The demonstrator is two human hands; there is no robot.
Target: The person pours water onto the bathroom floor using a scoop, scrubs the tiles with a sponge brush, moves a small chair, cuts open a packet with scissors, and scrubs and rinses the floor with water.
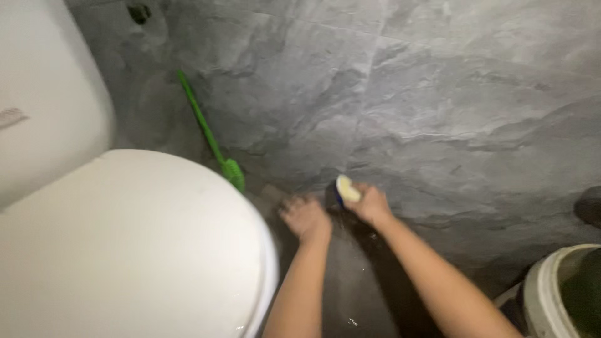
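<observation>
Right hand (370, 204) grasps a pale scrubber (346, 188); left hand (305, 216) released on floor (350, 281).

One label (12, 117): a small, pale, greyish strip on the white toilet tank (56, 81), far left. No packages, signs or screens.

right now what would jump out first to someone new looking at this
The white toilet lid fills the lower left. Beside it, the right hand holds a pale scrubber low against the grey tiled wall, with the left hand next to it. A green brush leans on the wall behind the toilet.
</observation>
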